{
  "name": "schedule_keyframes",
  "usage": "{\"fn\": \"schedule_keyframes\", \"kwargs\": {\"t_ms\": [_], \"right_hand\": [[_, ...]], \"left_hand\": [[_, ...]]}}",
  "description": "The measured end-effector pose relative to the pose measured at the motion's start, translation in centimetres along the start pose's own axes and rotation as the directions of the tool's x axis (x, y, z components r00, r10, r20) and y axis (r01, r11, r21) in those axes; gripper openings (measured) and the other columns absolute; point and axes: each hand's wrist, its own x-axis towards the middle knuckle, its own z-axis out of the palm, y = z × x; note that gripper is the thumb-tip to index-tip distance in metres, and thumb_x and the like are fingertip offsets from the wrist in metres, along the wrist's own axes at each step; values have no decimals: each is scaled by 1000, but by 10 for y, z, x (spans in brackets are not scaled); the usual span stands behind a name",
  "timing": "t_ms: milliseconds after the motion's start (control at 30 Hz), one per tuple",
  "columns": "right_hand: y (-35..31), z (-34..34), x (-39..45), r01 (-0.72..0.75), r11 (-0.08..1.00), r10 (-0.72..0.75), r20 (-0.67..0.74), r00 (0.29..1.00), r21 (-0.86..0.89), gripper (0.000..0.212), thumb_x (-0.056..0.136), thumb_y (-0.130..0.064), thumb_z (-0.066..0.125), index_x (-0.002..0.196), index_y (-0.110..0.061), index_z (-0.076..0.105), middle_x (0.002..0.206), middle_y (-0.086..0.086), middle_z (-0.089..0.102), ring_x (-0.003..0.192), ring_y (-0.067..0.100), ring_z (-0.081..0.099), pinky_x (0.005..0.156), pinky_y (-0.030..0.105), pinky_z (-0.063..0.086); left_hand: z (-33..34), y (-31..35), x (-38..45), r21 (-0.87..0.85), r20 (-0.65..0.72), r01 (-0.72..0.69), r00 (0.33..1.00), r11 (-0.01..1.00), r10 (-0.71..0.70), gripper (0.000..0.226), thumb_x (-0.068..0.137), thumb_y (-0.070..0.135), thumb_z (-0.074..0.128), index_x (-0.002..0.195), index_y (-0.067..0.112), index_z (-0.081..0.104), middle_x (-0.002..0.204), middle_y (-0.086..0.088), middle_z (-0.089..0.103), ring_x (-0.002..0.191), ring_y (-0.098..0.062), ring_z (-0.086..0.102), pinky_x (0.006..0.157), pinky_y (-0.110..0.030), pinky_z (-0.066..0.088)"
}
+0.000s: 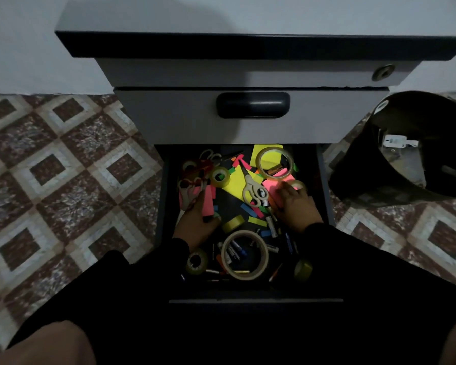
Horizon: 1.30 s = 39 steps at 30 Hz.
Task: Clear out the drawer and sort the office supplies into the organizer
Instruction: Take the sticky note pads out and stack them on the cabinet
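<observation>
In the head view, no writing is showing clearly enough to read; print on the cream-handled scissors [254, 189] is blurring out. The open dark grey metal drawer [324, 185] is sitting at six o'clock below the closed grey drawer front [174, 119]. The left hand [195, 219], at nine o'clock inside, is curling its grip round a pink sticky-note pad [208, 201]. The right hand [295, 204], at three o'clock, is resting fingers on a pink paper stack [275, 185]; how far that grip is closing cannot be told. A large beige tape roll [244, 255] is lying at six o'clock. A black plastic bin [353, 175] is standing on the floor beside the drawer.

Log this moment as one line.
left hand: holds pink sticky notes | right hand: on pink notes | drawer: open, full
</observation>
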Motion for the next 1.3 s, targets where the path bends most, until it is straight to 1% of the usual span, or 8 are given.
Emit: {"fn": "schedule_keyframes", "kwargs": {"t_ms": [167, 333, 433, 567, 767, 967, 1067, 1300], "right_hand": [[-5, 12, -8, 23, 999, -27, 140, 990, 26, 63, 92, -37, 47, 145, -11, 25, 151, 11, 25, 136, 29, 30, 108, 38, 31], [-7, -1, -14, -55, 972, 41, 67, 997, 228, 32, 94, -24, 48, 119, -4, 54, 121, 18, 59, 110, 32, 55, 87, 32, 42], [0, -8, -7, -31, 964, 51, -66, 997, 263, 37, 90, -15, 54, 127, -6, 53, 132, 17, 51, 121, 34, 43, 99, 32, 32], [10, -6, 6, -119, 951, 121, 11, 993, 285, 51, 87, -12, 58, 134, -1, 42, 139, 22, 41, 127, 36, 39, 105, 34, 29], [10, 2, 12, -146, 969, 132, 81, 988, 200, 55, 93, -23, 50, 138, 0, 30, 142, 21, 34, 131, 33, 34, 104, 30, 22], [4, 8, 9, -195, 938, 195, 28, 980, 286, 54, 86, -27, 59, 132, -5, 41, 133, 21, 43, 124, 37, 38, 100, 35, 28], [0, 7, 5, -227, 861, 240, 28, 970, 455, 48, 84, -18, 62, 128, -6, 48, 130, 23, 43, 119, 39, 43, 101, 38, 35], [-5, 4, 7, -260, 538, 307, 101, 946, 802, 35, 87, -7, 60, 122, -8, 56, 122, 15, 58, 104, 33, 59, 92, 47, 48]], "left_hand": [[-3, 4, -6, 28, 58, 19, 998, 999, -21, 76, 93, 29, 56, 151, 24, 8, 144, -5, 42, 127, -24, 46, 93, -22, 36], [-3, 4, -7, 3, 24, 83, 996, 997, -83, 62, 94, 23, 54, 148, 13, 24, 150, -9, 34, 135, -24, 37, 106, -28, 31], [-3, 4, -8, 32, -41, 103, 994, 994, -102, 58, 95, 22, 52, 146, 11, 27, 147, -13, 38, 131, -29, 40, 103, -32, 36], [4, 5, -7, 45, -37, 97, 995, 994, -95, 63, 94, 22, 55, 148, 15, 22, 145, -12, 38, 128, -31, 42, 96, -31, 38], [12, 10, -3, 64, -71, 68, 995, 996, -63, 69, 91, 21, 58, 148, 15, 20, 149, -11, 29, 134, -28, 33, 103, -31, 32], [3, 6, 2, -56, -56, 106, 992, 993, -109, 58, 91, 10, 56, 144, 10, 30, 145, -15, 39, 131, -29, 40, 104, -34, 35], [6, 7, 2, -155, -207, 199, 951, 968, -228, 50, 90, 6, 54, 138, 7, 40, 136, -16, 49, 121, -31, 48, 97, -33, 39], [7, 7, 2, -247, -150, 162, 968, 955, -203, 64, 87, 5, 58, 145, 11, 31, 141, -16, 42, 126, -33, 44, 104, -46, 40]]}}
